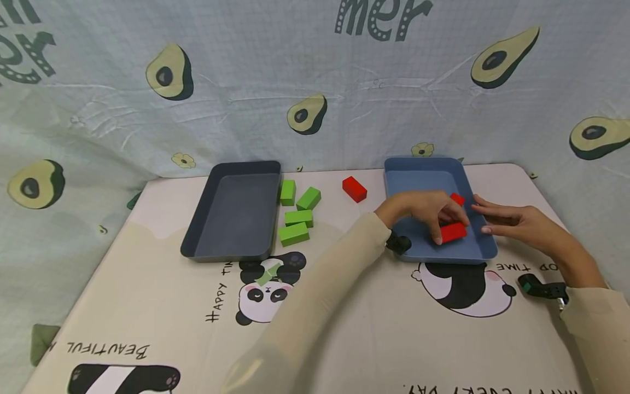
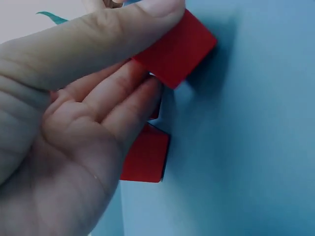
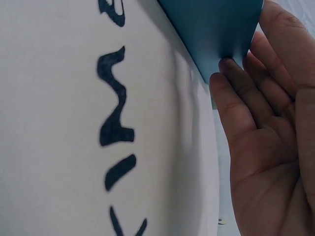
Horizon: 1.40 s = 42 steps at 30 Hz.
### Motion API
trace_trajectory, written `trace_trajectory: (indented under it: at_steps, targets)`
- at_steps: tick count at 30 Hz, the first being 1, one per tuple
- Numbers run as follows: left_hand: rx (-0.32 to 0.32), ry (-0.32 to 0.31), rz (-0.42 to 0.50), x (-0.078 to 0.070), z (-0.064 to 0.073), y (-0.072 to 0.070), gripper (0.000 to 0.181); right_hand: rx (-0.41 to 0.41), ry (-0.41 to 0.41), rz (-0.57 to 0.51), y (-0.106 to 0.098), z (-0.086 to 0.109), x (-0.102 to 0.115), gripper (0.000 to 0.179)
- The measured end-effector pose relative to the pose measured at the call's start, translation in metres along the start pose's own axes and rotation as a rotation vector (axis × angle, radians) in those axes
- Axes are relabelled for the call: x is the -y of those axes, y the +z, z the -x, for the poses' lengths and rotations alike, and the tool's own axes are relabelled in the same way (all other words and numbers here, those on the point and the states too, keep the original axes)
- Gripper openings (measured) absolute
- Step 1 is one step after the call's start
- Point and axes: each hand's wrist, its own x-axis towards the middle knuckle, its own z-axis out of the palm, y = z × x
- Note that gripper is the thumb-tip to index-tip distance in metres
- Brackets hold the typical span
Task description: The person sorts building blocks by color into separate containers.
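The left hand (image 1: 435, 210) pinched a red block (image 1: 453, 233) inside the blue tray (image 1: 423, 178), while the right hand (image 1: 524, 221), its fingers loosely extended, touched the tray's right side, presumably to keep it from sliding.

On the table cover (image 1: 374, 339) before you, you can read an upside-down "BEAUTIFUL" (image 1: 108, 350) and "TIME" (image 1: 514, 267), a sideways "HAPPY TIM" (image 1: 216, 301) partly hidden, and an inverted, cropped "HAPPY EVERY DAY" (image 1: 477, 390); on the hanging sheet (image 1: 354, 71), "mer" (image 1: 383, 21) and "er" (image 1: 35, 54).
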Motion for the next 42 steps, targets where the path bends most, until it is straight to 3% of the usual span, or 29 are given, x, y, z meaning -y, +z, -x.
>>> trace_trajectory:
  at_steps: [5,8,10,13,16,23,27,32,37,42]
  targets:
    - [-0.002,0.014,-0.015,-0.007,0.011,0.001,0.067,0.006,0.003,0.001,-0.001,0.000,0.000,0.056]
    - [-0.051,0.047,-0.008,-0.009,0.025,0.000,0.060,0.009,0.001,0.012,-0.001,0.000,-0.001,0.056]
    - [-0.116,0.071,-0.018,-0.008,0.038,-0.002,0.055,0.015,-0.008,0.019,-0.002,0.000,-0.001,0.057]
    - [-0.266,0.097,-0.073,-0.002,0.060,-0.007,0.046,0.018,-0.001,0.027,-0.003,0.000,-0.001,0.058]
    - [-0.473,0.086,-0.115,0.009,0.084,-0.010,0.036,0.019,0.016,0.040,-0.004,0.000,0.000,0.059]
    - [-0.938,0.092,0.044,0.047,0.129,-0.012,0.025,0.009,0.042,0.029,-0.002,-0.001,0.000,0.059]
    - [-1.094,0.058,0.111,0.061,0.146,-0.011,0.030,0.018,0.015,0.028,-0.002,0.000,-0.002,0.059]
    - [-1.145,-0.041,0.150,0.070,0.155,-0.010,0.039,0.019,0.022,0.035,-0.003,-0.001,-0.001,0.059]
    - [-1.115,-0.151,0.197,0.076,0.154,-0.009,0.049,0.003,0.038,0.028,-0.002,0.000,0.000,0.058]
    - [-1.081,-0.199,0.273,0.082,0.150,-0.004,0.061,0.013,0.039,0.026,-0.003,0.000,0.001,0.059]
